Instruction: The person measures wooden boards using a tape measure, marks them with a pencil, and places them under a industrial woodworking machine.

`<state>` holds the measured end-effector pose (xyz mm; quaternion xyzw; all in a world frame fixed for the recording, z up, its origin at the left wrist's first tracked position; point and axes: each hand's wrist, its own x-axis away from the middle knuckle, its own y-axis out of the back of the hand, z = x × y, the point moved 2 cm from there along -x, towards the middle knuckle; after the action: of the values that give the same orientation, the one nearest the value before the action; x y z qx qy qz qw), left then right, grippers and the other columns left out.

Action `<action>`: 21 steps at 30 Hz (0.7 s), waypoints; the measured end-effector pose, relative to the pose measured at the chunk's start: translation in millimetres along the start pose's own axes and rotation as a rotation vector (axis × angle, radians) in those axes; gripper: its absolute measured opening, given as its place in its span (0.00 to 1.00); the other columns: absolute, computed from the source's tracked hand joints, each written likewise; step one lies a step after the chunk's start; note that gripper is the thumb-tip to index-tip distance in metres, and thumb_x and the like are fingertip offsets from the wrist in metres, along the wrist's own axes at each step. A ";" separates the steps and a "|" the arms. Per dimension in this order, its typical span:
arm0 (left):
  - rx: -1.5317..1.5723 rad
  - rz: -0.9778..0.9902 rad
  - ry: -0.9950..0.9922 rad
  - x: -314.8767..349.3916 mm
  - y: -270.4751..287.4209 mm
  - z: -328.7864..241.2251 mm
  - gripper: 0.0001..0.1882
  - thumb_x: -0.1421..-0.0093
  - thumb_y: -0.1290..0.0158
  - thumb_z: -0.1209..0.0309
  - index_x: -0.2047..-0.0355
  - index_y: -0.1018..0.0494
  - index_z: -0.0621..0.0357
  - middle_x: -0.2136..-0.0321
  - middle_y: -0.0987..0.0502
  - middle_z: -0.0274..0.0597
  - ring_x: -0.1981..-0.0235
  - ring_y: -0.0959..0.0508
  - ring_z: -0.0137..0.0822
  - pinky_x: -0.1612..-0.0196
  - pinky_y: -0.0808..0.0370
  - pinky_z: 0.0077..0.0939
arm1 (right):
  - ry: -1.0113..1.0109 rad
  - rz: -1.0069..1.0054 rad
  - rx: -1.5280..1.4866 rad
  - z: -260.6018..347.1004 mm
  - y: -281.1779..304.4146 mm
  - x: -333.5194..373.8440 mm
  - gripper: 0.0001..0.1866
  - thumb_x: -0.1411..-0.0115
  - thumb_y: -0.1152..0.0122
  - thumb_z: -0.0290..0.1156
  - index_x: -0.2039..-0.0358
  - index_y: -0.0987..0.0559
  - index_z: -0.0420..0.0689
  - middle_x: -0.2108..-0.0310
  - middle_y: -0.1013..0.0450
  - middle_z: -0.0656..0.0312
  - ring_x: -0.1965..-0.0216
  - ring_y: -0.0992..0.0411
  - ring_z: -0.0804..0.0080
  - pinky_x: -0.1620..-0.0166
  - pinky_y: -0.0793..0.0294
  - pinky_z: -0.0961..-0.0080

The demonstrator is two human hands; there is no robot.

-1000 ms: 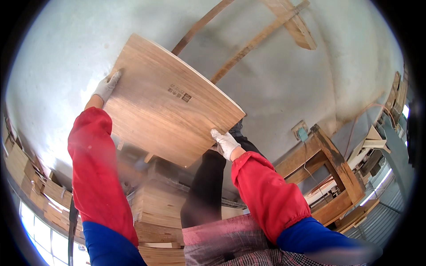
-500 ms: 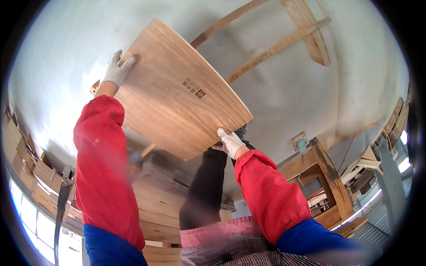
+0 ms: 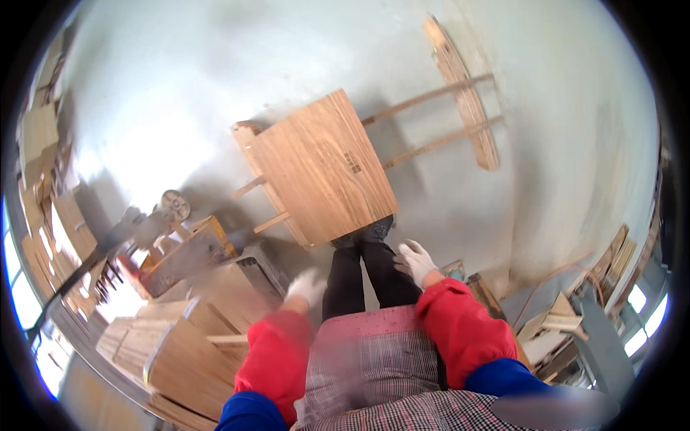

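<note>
- On the pale floor [image 3: 575,93], ahead of the person's feet, one wooden panel [image 3: 316,172] lay flat, dark printed mark facing up, sides askew to the person.
- Support: two narrow strips [image 3: 431,98] ran out from its right side to a cross board [image 3: 451,65]. Short strip ends [image 3: 272,223] and a second board [image 3: 246,135] showed along its left side; panel appeared to rest across these.
- Near edge reached the dark shoes [image 3: 379,228]; whether it touched them could not be told.
- Right hand [image 3: 414,261], white-gloved: near the right leg, fingers loosely parted, nothing seen in it, apart from the panel.
- Left hand [image 3: 306,287], white-gloved: beside the left leg, blurred; spread of fingers could not be told, no object visible in it.
- Progress (judgement): panel already set down and released by both hands; this placement looked complete.
- Remaining: strips to the right were uncovered, and a stack of boards [image 3: 194,366] stood at lower left. Whether either was left to handle, the view did not settle.
</note>
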<state>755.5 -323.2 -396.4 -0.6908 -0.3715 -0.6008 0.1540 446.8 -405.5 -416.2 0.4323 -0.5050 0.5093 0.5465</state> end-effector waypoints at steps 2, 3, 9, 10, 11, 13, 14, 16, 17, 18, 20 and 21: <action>0.037 0.125 -0.048 53.9 -34.2 30.2 0.30 0.42 0.53 0.53 0.44 0.35 0.60 0.46 0.32 0.55 0.43 0.34 0.49 0.40 0.38 0.36 | 0.029 -0.058 0.055 4.2 32.6 22.6 0.27 0.39 0.43 0.38 0.42 0.38 0.46 0.53 0.31 0.56 0.55 0.29 0.58 0.54 0.26 0.59; 0.073 0.149 0.002 85.3 -35.1 30.8 0.30 0.41 0.53 0.53 0.45 0.35 0.60 0.45 0.32 0.55 0.43 0.33 0.49 0.41 0.37 0.35 | 0.046 -0.074 0.072 -0.9 52.5 28.6 0.25 0.39 0.43 0.38 0.43 0.37 0.48 0.56 0.30 0.57 0.58 0.28 0.59 0.56 0.25 0.59; 0.318 -0.342 0.052 193.9 -57.7 58.3 0.23 0.42 0.50 0.61 0.49 0.31 0.63 0.54 0.25 0.53 0.52 0.25 0.49 0.48 0.30 0.33 | -0.008 -0.160 0.388 30.1 65.4 71.6 0.16 0.38 0.45 0.37 0.51 0.32 0.50 0.66 0.27 0.61 0.69 0.27 0.64 0.65 0.24 0.60; 0.408 -0.436 0.068 202.5 -66.1 59.7 0.22 0.42 0.50 0.63 0.50 0.31 0.62 0.55 0.25 0.53 0.53 0.25 0.48 0.48 0.29 0.33 | 0.042 -0.109 0.461 36.4 60.1 75.7 0.16 0.38 0.45 0.37 0.51 0.31 0.50 0.66 0.27 0.61 0.69 0.27 0.65 0.65 0.24 0.61; 0.498 -0.530 0.082 211.3 -75.1 60.9 0.21 0.42 0.50 0.64 0.50 0.30 0.62 0.56 0.24 0.53 0.53 0.24 0.48 0.49 0.29 0.32 | 0.092 -0.058 0.533 44.2 52.1 79.4 0.15 0.38 0.45 0.37 0.52 0.31 0.50 0.67 0.27 0.61 0.69 0.27 0.65 0.65 0.24 0.62; 0.642 -0.566 0.096 232.8 -86.7 45.9 0.21 0.42 0.51 0.64 0.51 0.29 0.62 0.56 0.24 0.54 0.52 0.25 0.47 0.48 0.30 0.33 | 0.192 0.039 0.661 59.7 23.1 83.6 0.15 0.38 0.46 0.38 0.52 0.31 0.49 0.67 0.27 0.62 0.68 0.27 0.66 0.65 0.24 0.64; 0.698 -0.559 0.098 242.8 -97.7 38.6 0.21 0.42 0.52 0.62 0.51 0.29 0.62 0.56 0.25 0.54 0.51 0.26 0.48 0.47 0.30 0.34 | 0.175 0.043 0.668 67.2 -1.1 97.7 0.16 0.37 0.46 0.38 0.51 0.32 0.48 0.66 0.28 0.62 0.68 0.28 0.67 0.65 0.24 0.65; 0.803 -0.482 0.029 266.8 -109.9 20.9 0.23 0.42 0.52 0.60 0.50 0.30 0.61 0.53 0.26 0.54 0.49 0.28 0.48 0.46 0.32 0.35 | 0.206 0.122 0.726 79.0 -31.6 109.0 0.17 0.37 0.47 0.37 0.50 0.32 0.47 0.64 0.29 0.61 0.68 0.28 0.68 0.65 0.24 0.66; 0.775 -0.488 -0.032 273.5 -123.6 15.4 0.23 0.42 0.52 0.60 0.49 0.30 0.61 0.53 0.27 0.54 0.49 0.28 0.49 0.46 0.31 0.35 | 0.222 0.167 0.758 80.1 -44.2 115.4 0.17 0.37 0.47 0.37 0.50 0.32 0.46 0.64 0.29 0.61 0.68 0.28 0.69 0.65 0.24 0.67; 0.743 -0.505 -0.082 281.0 -135.0 13.8 0.23 0.41 0.52 0.60 0.49 0.31 0.61 0.52 0.27 0.54 0.49 0.28 0.49 0.47 0.31 0.35 | 0.240 0.189 0.793 78.4 -59.2 122.7 0.17 0.37 0.47 0.37 0.49 0.33 0.46 0.63 0.29 0.61 0.68 0.29 0.69 0.65 0.24 0.68; 0.706 -0.566 -0.203 299.0 -144.0 7.0 0.23 0.41 0.52 0.60 0.49 0.31 0.61 0.52 0.28 0.54 0.50 0.28 0.50 0.47 0.31 0.36 | 0.266 0.248 0.864 72.9 -88.8 140.3 0.18 0.37 0.48 0.37 0.49 0.33 0.45 0.62 0.30 0.61 0.68 0.29 0.70 0.64 0.24 0.69; 0.696 -0.610 -0.268 314.5 -134.1 2.9 0.23 0.41 0.51 0.61 0.49 0.31 0.60 0.52 0.28 0.55 0.50 0.28 0.50 0.48 0.31 0.36 | 0.279 0.282 0.914 64.7 -101.2 150.1 0.19 0.36 0.48 0.37 0.48 0.34 0.44 0.62 0.30 0.61 0.68 0.29 0.71 0.64 0.24 0.70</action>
<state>664.5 -127.4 -131.4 -0.5293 -0.7528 -0.3642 0.1435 535.8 -462.2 -255.4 0.4828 -0.2060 0.8005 0.2892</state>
